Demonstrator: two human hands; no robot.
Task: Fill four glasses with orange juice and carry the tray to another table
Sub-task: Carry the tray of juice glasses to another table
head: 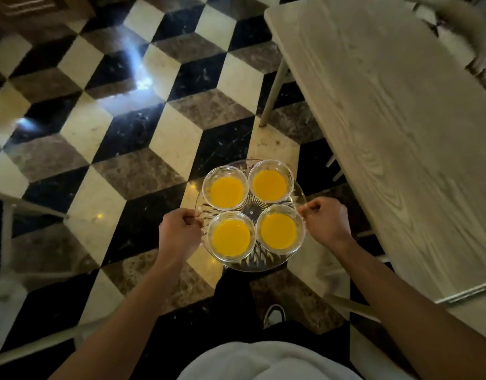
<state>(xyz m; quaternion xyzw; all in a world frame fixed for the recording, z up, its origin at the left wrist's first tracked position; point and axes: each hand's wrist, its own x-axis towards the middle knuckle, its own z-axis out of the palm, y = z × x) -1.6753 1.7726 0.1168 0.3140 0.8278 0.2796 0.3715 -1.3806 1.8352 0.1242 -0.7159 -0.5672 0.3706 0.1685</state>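
Head view, looking steeply down. A round clear glass tray [298, 193] with a cut star pattern at its centre sits in the lower middle of the frame, held in the air above the floor. Both hands hold it by opposite edges.

Left hand [178, 235]: at the left rim of the tray, fingers curled shut around the edge, knuckles up. Right hand [327, 221]: at the right rim, likewise closed on the edge, thumb side toward the tray. Both forearms run in from the bottom corners of the frame.

On the tray stand four glasses, two by two, rims touching or nearly so. Upper left glass [226, 187], upper right glass [270, 181], lower left glass [231, 237], lower right glass [280, 230]. Each holds orange juice; the levels look much alike, below the rims. All four stand upright.

Floor [104, 111]: polished tiles in black, cream and brown, laid as a cube pattern, with light glare at upper left. A pale wood-grain table [395, 127] fills the right side of the frame, running from the top edge down to lower right; one of its legs [272, 97] shows at upper middle. The tray is near the table's left edge but apart from it, not over it.

Bottom centre: pale shirt [258, 360], dark trousers, and one shoe [274, 315] below the tray. Pale chair parts show at the left edge, blurred.
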